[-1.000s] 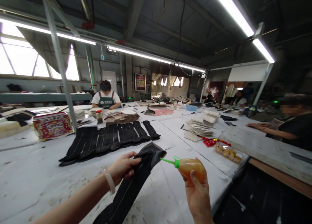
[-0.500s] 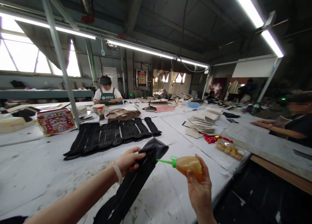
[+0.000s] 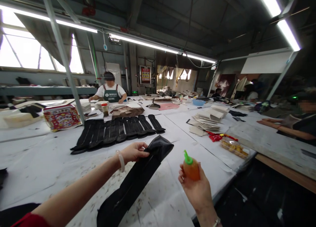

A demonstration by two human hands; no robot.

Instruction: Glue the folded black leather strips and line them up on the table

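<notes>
A long black strip of leather-like material (image 3: 138,177) runs from the near edge up toward the middle of the table. Near its folded upper end, my left hand (image 3: 135,153) pinches the edge between thumb and fingers. My right hand (image 3: 197,189) is wrapped round a squeeze bottle (image 3: 192,170) of amber liquid with a green nozzle cap. The bottle stands about upright, nozzle upward, to the right of the strip and apart from it. Beyond my left hand lies a row of similar black pieces (image 3: 116,131), side by side and overlapping.
Paper-like sheets (image 3: 206,120) are stacked right of centre, beside a red wrapper (image 3: 215,137) and a clear food box (image 3: 234,147). A red patterned box (image 3: 61,117) and a metal post (image 3: 65,62) stand left. A co-worker (image 3: 111,92) works across the table; another person (image 3: 296,121) sits right.
The bottle has turned from lying sideways, nozzle toward the strip, to upright, and has moved slightly away from the strip. My left hand keeps its hold. The view has shifted a little.
</notes>
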